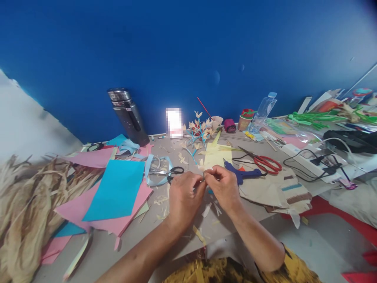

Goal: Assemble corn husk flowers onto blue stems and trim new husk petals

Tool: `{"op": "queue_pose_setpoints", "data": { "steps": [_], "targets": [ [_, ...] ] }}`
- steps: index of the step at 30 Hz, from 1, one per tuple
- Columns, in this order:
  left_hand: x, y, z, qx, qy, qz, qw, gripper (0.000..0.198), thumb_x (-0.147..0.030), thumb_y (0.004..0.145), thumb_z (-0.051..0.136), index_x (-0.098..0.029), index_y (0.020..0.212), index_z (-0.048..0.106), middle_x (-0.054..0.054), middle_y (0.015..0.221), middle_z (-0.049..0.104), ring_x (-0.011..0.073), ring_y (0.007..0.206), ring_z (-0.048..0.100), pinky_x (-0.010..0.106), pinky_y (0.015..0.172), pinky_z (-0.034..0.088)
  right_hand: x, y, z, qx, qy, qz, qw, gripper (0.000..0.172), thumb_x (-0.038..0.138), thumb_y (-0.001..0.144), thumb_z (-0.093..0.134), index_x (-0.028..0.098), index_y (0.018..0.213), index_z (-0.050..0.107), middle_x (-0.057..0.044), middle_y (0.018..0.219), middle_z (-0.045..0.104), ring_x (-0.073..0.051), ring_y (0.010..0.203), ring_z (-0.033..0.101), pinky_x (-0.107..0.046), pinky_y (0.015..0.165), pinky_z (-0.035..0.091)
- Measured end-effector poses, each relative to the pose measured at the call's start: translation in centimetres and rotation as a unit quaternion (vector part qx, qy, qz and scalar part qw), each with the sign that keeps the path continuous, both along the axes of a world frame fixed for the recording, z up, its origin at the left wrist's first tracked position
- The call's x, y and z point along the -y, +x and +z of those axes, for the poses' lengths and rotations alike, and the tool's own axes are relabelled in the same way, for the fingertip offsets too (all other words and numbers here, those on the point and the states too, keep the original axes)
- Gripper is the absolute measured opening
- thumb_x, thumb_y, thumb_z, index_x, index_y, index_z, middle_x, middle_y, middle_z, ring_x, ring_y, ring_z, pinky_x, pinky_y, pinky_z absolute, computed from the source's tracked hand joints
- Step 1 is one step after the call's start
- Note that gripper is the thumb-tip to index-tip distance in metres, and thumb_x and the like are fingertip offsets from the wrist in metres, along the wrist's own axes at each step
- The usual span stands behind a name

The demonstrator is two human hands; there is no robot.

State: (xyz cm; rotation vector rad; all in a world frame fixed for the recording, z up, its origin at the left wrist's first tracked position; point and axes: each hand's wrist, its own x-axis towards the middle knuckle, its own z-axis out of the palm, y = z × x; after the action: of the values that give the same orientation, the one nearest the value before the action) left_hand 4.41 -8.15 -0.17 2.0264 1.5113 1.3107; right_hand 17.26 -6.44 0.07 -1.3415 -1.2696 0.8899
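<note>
My left hand (pixel 185 195) and my right hand (pixel 224 186) meet over the middle of the table, fingers pinched together on a small pale strip (pixel 207 171) held between them. Black-handled scissors (pixel 171 172) lie just beyond my left hand. A blue glue gun (pixel 241 173) lies just right of my right hand. Behind the hands stands a small blue-stemmed flower model (pixel 198 131) with pale petals, and a yellow paper sheet (pixel 216 155) lies in front of it. Small pale offcuts (pixel 210 208) are scattered under my hands.
Blue paper (pixel 118 188) and pink paper sheets (pixel 73 208) lie at left beside a heap of dried husks (pixel 26 204). A steel flask (pixel 128 116) stands at the back. Red scissors (pixel 265 162), a power strip with cables (pixel 309 157), a plastic bottle (pixel 262 112) and cups (pixel 244 120) crowd the right.
</note>
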Motion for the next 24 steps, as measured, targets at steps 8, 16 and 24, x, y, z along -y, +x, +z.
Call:
{"op": "queue_pose_setpoints", "data": {
  "steps": [8, 16, 24],
  "targets": [
    [-0.1, 0.3, 0.1, -0.070, 0.064, 0.042, 0.995, 0.016, -0.017, 0.087, 0.053, -0.020, 0.074, 0.062, 0.004, 0.074, 0.061, 0.0168, 0.069, 0.055, 0.028, 0.066, 0.035, -0.1, -1.0, -0.4, -0.075, -0.004, -0.024, 0.997, 0.015, 0.031, 0.068, 0.062, 0.018, 0.061, 0.058, 0.004, 0.057, 0.050, -0.011, 0.056, 0.041, -0.023, 0.054, 0.034],
    [-0.4, 0.1, -0.2, -0.028, 0.061, 0.047, 0.997, 0.011, -0.016, 0.085, 0.053, -0.018, 0.077, 0.060, 0.001, 0.074, 0.060, 0.0129, 0.066, 0.052, 0.024, 0.064, 0.037, -0.3, -1.8, 0.1, -0.093, 0.006, -0.046, 0.995, 0.017, 0.029, 0.067, 0.060, 0.018, 0.058, 0.053, 0.006, 0.055, 0.041, -0.010, 0.055, 0.035, -0.023, 0.052, 0.029],
    [-1.0, -0.4, 2.0, 0.327, -0.252, -0.047, 0.909, 0.009, -0.022, 0.071, 0.069, -0.015, 0.070, 0.064, -0.002, 0.061, 0.063, 0.0125, 0.057, 0.060, 0.024, 0.060, 0.045, -0.2, -0.5, 0.1, -0.196, -0.035, 0.056, 0.978, 0.020, 0.036, 0.071, 0.070, 0.016, 0.067, 0.064, 0.004, 0.056, 0.047, -0.008, 0.051, 0.035, -0.021, 0.046, 0.028]
  ]
}}
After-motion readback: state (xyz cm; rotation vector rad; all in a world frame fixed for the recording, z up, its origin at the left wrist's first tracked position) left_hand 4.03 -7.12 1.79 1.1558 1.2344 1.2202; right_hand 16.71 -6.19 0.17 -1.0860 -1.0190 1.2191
